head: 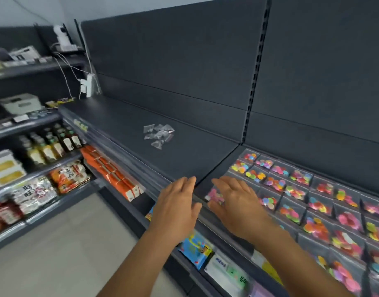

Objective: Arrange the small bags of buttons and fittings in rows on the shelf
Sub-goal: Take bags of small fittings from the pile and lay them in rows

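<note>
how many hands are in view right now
2: the left hand hovers over the shelf's front edge; the right hand lies over a pink button bag.

Both forearms were bare up to the frame's lower edge, with no sleeve in view. The left hand (175,202) and right hand (235,200) were bare too. Their edges were blurred, so finer detail could not be made out.

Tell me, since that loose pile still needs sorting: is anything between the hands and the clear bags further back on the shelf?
Nothing visible: bare shelf lies between the left hand, right hand and the clear bags.
</note>
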